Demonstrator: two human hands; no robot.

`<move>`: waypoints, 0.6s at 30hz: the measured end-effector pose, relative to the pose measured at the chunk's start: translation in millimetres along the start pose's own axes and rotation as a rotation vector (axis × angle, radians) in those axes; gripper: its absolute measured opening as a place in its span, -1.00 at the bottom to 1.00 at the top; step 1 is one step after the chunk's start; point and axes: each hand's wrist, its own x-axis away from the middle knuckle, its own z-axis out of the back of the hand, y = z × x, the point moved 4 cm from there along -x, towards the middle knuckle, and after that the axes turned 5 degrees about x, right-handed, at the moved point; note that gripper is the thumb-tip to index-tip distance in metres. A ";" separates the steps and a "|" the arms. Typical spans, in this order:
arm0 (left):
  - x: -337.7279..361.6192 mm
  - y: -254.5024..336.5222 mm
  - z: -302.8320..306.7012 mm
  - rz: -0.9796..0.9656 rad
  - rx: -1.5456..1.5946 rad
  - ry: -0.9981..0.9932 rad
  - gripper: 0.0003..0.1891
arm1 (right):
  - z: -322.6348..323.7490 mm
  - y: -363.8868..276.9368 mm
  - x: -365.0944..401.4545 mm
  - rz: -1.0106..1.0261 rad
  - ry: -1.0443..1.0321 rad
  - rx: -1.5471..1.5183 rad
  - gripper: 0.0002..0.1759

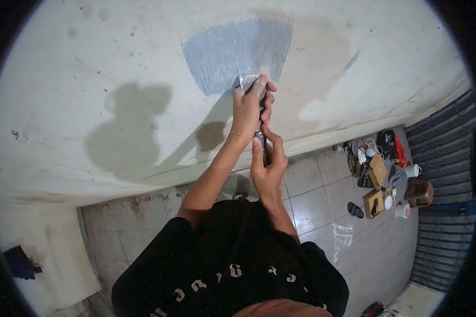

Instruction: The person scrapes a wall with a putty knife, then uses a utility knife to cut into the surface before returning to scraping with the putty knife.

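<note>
Both of my hands are on a scraper, whose flat metal blade lies against the pale wall. My left hand is wrapped round it close behind the blade, thumb pointing up along it, with pale dust on the skin. Lower down, my right hand grips the dark handle end, and much of the handle is hidden by the fingers. The blade overlaps the lower edge of a blue-grey patch with fine streaks across it.
Shadows of my head and arms fall on the wall. A tiled floor lies below. To the right are a dark sandal, a cardboard box, white tubs, a brown stool, heaped bags and a ribbed metal shutter.
</note>
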 end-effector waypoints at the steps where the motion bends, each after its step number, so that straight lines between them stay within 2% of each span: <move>1: 0.5 0.7 -1.3 -0.011 0.024 -0.009 -0.62 | 0.7 2.1 3.8 -0.001 -0.025 0.042 -0.64; 4: 4.0 -6.6 8.3 -0.007 0.015 0.019 -0.64 | 2.2 5.5 6.8 0.068 -0.054 0.105 -0.65; 7: -2.1 -0.2 -2.3 -0.002 0.038 0.016 -0.65 | 6.8 -4.9 -3.9 -0.082 -0.071 0.117 -0.65; 8: -0.5 0.8 -4.7 -0.006 0.056 0.008 -0.65 | 7.2 -8.0 -3.6 -0.021 -0.017 0.064 -0.65; 11: 0.0 -9.6 4.8 0.004 0.073 0.004 -0.64 | 6.1 7.3 3.1 0.155 -0.007 0.168 -0.66; 13: -0.1 -13.1 11.0 0.019 0.077 -0.004 -0.65 | 5.5 6.8 -1.0 0.132 -0.021 0.162 -0.65; 15: -5.0 8.0 -11.6 -0.034 0.079 -0.031 -0.65 | 11.2 -14.2 -11.3 -0.008 -0.055 0.190 -0.64; 16: -8.6 15.7 -21.4 -0.059 0.109 -0.063 -0.65 | 11.2 -17.1 -17.0 0.075 0.023 0.115 -0.64; 18: -5.3 15.4 -24.3 -0.067 0.149 -0.068 -0.65 | 14.6 -11.9 -9.4 0.103 0.021 0.182 -0.64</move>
